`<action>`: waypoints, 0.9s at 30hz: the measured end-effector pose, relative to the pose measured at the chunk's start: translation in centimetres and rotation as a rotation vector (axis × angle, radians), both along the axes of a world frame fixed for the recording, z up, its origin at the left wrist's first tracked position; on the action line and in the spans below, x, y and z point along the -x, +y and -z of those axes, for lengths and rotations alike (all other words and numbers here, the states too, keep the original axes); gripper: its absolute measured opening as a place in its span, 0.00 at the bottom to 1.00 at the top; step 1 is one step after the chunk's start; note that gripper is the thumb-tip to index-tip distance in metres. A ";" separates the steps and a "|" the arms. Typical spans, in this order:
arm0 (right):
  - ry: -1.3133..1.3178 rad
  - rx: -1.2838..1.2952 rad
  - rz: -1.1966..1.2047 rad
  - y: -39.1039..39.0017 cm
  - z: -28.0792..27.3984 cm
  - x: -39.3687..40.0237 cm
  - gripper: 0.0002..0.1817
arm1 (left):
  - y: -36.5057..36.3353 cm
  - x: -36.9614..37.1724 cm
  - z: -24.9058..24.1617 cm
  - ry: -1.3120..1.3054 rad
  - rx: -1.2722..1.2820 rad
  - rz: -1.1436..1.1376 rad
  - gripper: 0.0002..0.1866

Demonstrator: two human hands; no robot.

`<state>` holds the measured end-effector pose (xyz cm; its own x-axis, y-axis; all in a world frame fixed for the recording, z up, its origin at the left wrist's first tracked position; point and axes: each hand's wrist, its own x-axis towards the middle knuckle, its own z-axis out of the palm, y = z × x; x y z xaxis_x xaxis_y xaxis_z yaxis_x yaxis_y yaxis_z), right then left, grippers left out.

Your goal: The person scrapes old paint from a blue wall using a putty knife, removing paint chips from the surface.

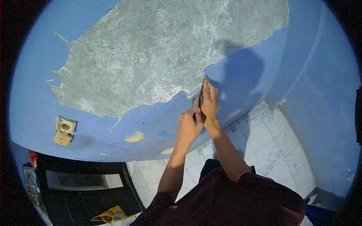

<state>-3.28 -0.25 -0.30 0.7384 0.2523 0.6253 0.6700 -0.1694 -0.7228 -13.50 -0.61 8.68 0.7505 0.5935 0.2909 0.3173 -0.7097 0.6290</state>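
Note:
A blue painted wall (pixel 245 71) fills the view ahead, with a large bare grey plaster patch (pixel 151 52) whose edges are ragged and peeling. At the lower edge of that patch, my right hand (pixel 209 103) is closed on a thin dark scraper (pixel 201 96), its fingers stretched along it towards the wall. My left hand (pixel 191 121) grips the lower part of the same scraper, just below and left of my right hand. The scraper is seen nearly edge-on and mostly covered by fingers, so its full shape is hidden. Its upper end meets the paint edge.
A cream wall socket (pixel 65 128) sits at the lower left of the wall. Below is a dark piece of furniture (pixel 90 203) with a yellow bag (pixel 111 214). White floor tiles (pixel 269 150) with scattered debris lie below, and another blue wall (pixel 324 113) stands at right.

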 end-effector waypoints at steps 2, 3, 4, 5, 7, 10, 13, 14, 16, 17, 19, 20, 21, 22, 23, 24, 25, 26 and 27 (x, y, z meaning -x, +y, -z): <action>0.001 -0.051 -0.064 0.1 -1.1 0.1 0.33 | -0.4 -0.1 -0.5 -0.001 0.009 -0.027 0.19; 0.005 -0.049 -0.065 0.3 -1.1 -0.1 0.33 | -0.7 0.0 -0.9 -0.003 0.018 -0.061 0.20; -0.039 -0.069 -0.038 0.7 -1.3 -0.5 0.32 | -0.8 -0.1 -1.0 0.002 0.020 -0.064 0.20; -0.085 -0.088 -0.011 0.9 -1.4 -0.7 0.32 | -0.8 -0.4 -1.1 0.025 -0.016 -0.082 0.20; -0.116 -0.100 -0.002 1.0 -1.4 -1.0 0.31 | -1.0 -0.8 -1.2 0.042 -0.053 -0.102 0.20; -0.152 -0.070 -0.022 0.4 -1.7 -1.4 0.31 | -1.4 -1.3 -0.8 0.020 -0.003 -0.126 0.20; -0.111 -0.012 -0.109 -0.1 -1.6 -1.8 0.31 | -1.5 -1.8 -0.3 -0.042 -0.044 -0.104 0.20; -0.120 -0.015 -0.120 0.0 -1.4 -2.0 0.32 | -1.7 -1.9 -0.3 -0.014 -0.026 -0.128 0.21; -0.128 -0.020 -0.133 -0.1 -1.2 -2.0 0.33 | -2.1 -1.8 -0.1 0.015 -0.010 -0.153 0.21; -0.144 -0.002 -0.125 -0.2 -1.2 -1.9 0.33 | -2.2 -1.8 0.1 0.008 -0.001 -0.165 0.21; -0.161 0.015 -0.108 -0.3 -2.1 -2.0 0.33 | -1.6 -2.4 -0.9 0.000 0.005 -0.167 0.21; -0.092 0.042 -0.101 -0.2 -2.6 -1.6 0.33 | -1.3 -2.2 -2.3 0.040 -0.001 -0.129 0.21; -0.019 0.068 -0.095 0.1 -2.9 -1.1 0.33 | -1.2 -2.2 -4.1 0.083 -0.007 -0.092 0.20; 0.003 0.109 -0.072 0.4 -2.9 -1.0 0.33 | -1.6 -2.4 -5.7 0.189 0.060 -0.136 0.19; 0.009 0.109 -0.077 0.4 -2.5 -1.2 0.33 | -1.6 -2.3 -4.2 0.195 0.060 -0.141 0.19; -0.087 0.067 -0.073 0.1 -1.9 -1.7 0.33 | -1.8 -2.0 -1.6 0.099 0.024 -0.161 0.18; -0.186 0.022 -0.065 0.1 -1.7 -2.1 0.33 | -2.0 -2.2 -0.8 0.000 -0.015 -0.176 0.17; -0.184 0.017 -0.057 0.3 -1.7 -2.2 0.33 | -1.6 -2.0 -0.8 0.001 -0.022 -0.169 0.17; -0.146 0.027 -0.072 0.4 -1.8 -2.2 0.32 | -1.3 -2.1 -1.8 0.081 -0.002 -0.143 0.17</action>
